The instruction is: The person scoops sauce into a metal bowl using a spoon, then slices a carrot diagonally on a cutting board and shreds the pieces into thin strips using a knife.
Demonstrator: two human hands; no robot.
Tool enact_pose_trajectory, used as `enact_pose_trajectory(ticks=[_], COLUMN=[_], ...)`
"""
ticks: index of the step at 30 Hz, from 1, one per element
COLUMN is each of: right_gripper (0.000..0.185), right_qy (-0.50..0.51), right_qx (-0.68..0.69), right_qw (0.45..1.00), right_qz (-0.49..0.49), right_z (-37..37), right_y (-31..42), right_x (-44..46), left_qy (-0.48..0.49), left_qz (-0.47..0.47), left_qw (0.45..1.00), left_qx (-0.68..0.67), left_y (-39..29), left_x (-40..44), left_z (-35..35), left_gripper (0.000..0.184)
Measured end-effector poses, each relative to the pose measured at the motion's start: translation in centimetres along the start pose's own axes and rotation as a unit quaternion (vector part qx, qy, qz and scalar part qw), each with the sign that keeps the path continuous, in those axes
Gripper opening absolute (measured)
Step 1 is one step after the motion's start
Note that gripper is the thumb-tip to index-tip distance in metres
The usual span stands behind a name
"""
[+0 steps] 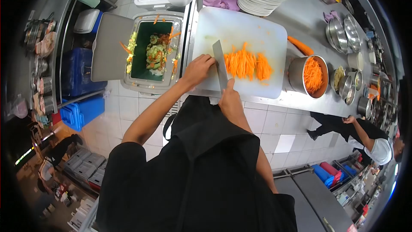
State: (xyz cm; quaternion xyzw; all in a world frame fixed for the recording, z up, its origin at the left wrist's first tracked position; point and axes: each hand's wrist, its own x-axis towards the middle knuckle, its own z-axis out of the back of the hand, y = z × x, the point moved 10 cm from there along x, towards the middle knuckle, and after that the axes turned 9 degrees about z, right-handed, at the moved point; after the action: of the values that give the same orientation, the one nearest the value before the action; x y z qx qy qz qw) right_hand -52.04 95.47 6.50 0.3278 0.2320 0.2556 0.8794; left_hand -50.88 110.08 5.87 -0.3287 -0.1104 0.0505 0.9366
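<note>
My right hand (230, 99) is wrapped round the handle of a large knife (220, 63), whose blade stands at the left end of a pile of orange carrot strips (240, 63). My left hand (199, 69) is on the left part of the white cutting board (257, 25), with its fingertips near the blade. Its fingers are bent together, and anything under them is hidden. Right of the board stands a metal pot (297, 74) filled with shredded carrot (313, 76). A whole carrot (301, 45) lies behind the pot.
An open bin (139, 66) with vegetable scraps stands left of the board. White plates (257, 0) and a purple cloth (222, 0) are behind it. Metal bowls (336, 35) sit further right. Another person (380, 150) stands at the lower right.
</note>
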Motion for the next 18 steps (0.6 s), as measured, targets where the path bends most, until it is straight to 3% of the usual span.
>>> enact_pose_trajectory(ticks=[3, 5, 6, 8, 9, 10, 11, 12, 13, 15, 18], right_gripper=[0.036, 0.04, 0.039, 0.038, 0.036, 0.034, 0.033, 0.033, 0.033, 0.033, 0.033], right_qy=[-0.004, -0.024, -0.031, -0.041, -0.029, -0.018, -0.019, -0.023, -0.02, -0.027, -0.02], right_qx=[0.039, 0.056, 0.132, 0.206, 0.269, 0.33, 0.383, 0.382, 0.413, 0.443, 0.442], right_qw=[0.999, 0.998, 0.991, 0.977, 0.961, 0.941, 0.921, 0.921, 0.907, 0.891, 0.891], right_qz=[-0.002, 0.019, -0.009, -0.038, -0.055, -0.068, -0.065, -0.067, -0.079, -0.094, -0.105], right_z=[1.8, 4.5, 5.5, 6.9, 7.0, 6.8, 6.7, 6.9, 6.9, 7.3, 7.5], right_y=[-0.2, -0.2, -0.8, -1.6, -1.9, -2.1, -2.0, -2.0, -1.9, -2.5, -4.1], right_x=[-0.1, 0.2, -0.6, -1.3, -1.5, -1.4, -1.4, -1.7, -1.8, -2.0, -2.5], left_qy=[0.02, -0.042, -0.038, -0.051, 0.002, 0.004, 0.099, 0.189, 0.196, 0.253, 0.266], left_qz=[0.057, 0.201, 0.201, 0.333, 0.378, 0.375, 0.398, 0.398, 0.395, 0.311, 0.35], left_qw=[0.998, 0.967, 0.967, 0.814, 0.733, 0.734, 0.558, 0.343, 0.342, 0.33, 0.304], left_qx=[0.029, -0.153, -0.155, -0.474, -0.565, -0.566, -0.722, -0.83, -0.83, -0.855, -0.845], left_y=[1.7, 4.0, 3.2, 3.8, 2.7, 1.6, -1.2, -4.8, -5.5, -8.1, -7.0], left_x=[-0.2, 0.0, 0.2, -0.1, 0.4, 1.5, 1.9, 1.9, 2.3, 3.8, 3.1], left_z=[0.5, 2.8, 2.6, 0.2, -2.2, -1.9, -4.1, -5.6, -6.0, -6.0, -8.6], left_gripper=[0.017, 0.016, 0.016, 0.032, 0.059, 0.059, 0.074, 0.09, 0.09, 0.109, 0.113])
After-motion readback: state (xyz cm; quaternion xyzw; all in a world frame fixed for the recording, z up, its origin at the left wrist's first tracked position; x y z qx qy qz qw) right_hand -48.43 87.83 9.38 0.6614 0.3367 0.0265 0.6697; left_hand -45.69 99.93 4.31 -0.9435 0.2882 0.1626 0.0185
